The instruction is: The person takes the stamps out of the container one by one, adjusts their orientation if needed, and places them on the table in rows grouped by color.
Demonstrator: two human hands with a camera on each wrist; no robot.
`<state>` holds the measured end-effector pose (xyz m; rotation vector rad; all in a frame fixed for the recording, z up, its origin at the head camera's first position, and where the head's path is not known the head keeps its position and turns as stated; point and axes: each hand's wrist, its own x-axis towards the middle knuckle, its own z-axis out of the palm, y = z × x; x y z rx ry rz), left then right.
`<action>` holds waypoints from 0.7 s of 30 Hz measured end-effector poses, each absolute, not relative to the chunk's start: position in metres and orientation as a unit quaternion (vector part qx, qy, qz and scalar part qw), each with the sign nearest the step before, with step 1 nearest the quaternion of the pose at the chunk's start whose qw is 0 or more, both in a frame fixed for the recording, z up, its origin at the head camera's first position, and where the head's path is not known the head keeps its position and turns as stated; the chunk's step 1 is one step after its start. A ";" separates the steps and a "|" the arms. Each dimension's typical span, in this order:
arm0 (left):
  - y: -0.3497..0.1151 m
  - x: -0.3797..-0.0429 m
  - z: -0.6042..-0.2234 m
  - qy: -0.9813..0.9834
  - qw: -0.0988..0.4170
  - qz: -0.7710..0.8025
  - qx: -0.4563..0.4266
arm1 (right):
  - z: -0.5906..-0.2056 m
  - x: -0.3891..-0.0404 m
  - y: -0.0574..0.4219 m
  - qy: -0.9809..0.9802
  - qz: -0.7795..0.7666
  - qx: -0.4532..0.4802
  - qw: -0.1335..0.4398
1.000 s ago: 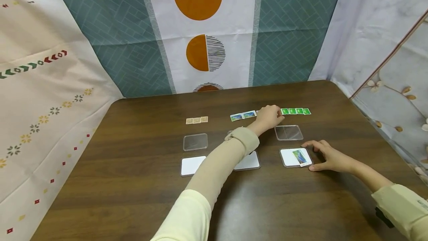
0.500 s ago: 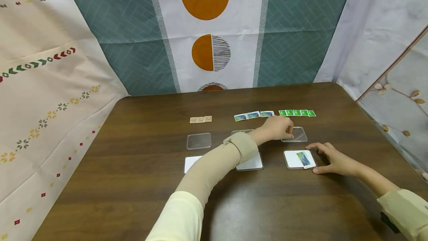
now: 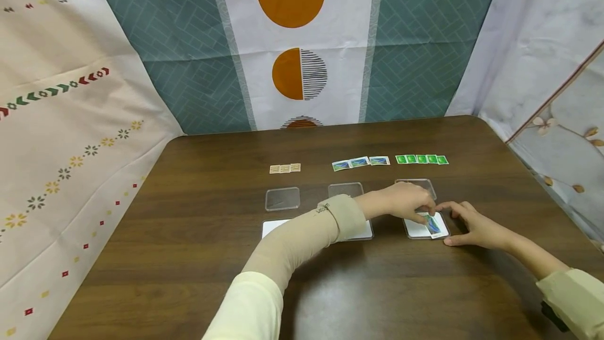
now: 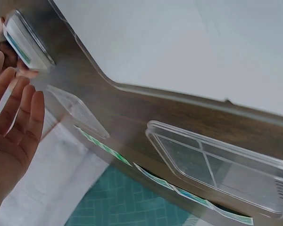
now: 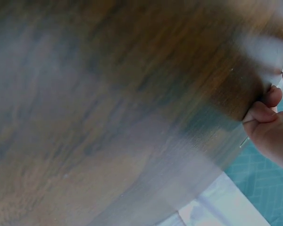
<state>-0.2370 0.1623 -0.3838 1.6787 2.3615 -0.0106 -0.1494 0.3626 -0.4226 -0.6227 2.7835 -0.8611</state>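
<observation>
In the head view, my left hand (image 3: 405, 201) reaches over the right-hand case (image 3: 415, 234), a shallow clear tray with a white backing. Its thumb and forefinger pinch at a blue-green postage stamp (image 3: 434, 229) there; the fingers hide part of it. My right hand (image 3: 477, 227) holds the same case by its right side, forefinger at the far corner and thumb at the near one. The left wrist view shows the left hand (image 4: 14, 136) palm-on, its other fingers loosely extended. In the right wrist view, the right hand (image 5: 276, 129) has some fingers curled under.
Behind lie rows of tan stamps (image 3: 285, 168), blue landscape stamps (image 3: 359, 162) and green stamps (image 3: 422, 159). Clear lids (image 3: 282, 199) stand before each row. Two more white-backed cases (image 3: 363, 233) are partly hidden by my left sleeve. Fabric hangings (image 3: 415, 83) surround the brown table (image 3: 189, 256).
My left hand has come from the stamp rows, across the right-hand lid, toward me to the right-hand case. My right hand has stayed at the case. The camera view has shifted slightly.
</observation>
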 end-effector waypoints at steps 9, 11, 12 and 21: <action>0.163 -0.227 -0.383 0.800 0.133 -0.042 0.583 | -0.425 -0.147 0.361 0.930 -0.291 -0.216 0.068; 0.163 -0.226 -0.383 0.800 0.132 -0.049 0.583 | -0.425 -0.147 0.361 0.929 -0.292 -0.214 0.072; 0.162 -0.226 -0.383 0.800 0.131 -0.051 0.583 | -0.425 -0.148 0.361 0.929 -0.291 -0.214 0.074; 0.162 -0.224 -0.384 0.804 0.125 -0.060 0.578 | -0.426 -0.149 0.362 0.932 -0.282 -0.220 0.061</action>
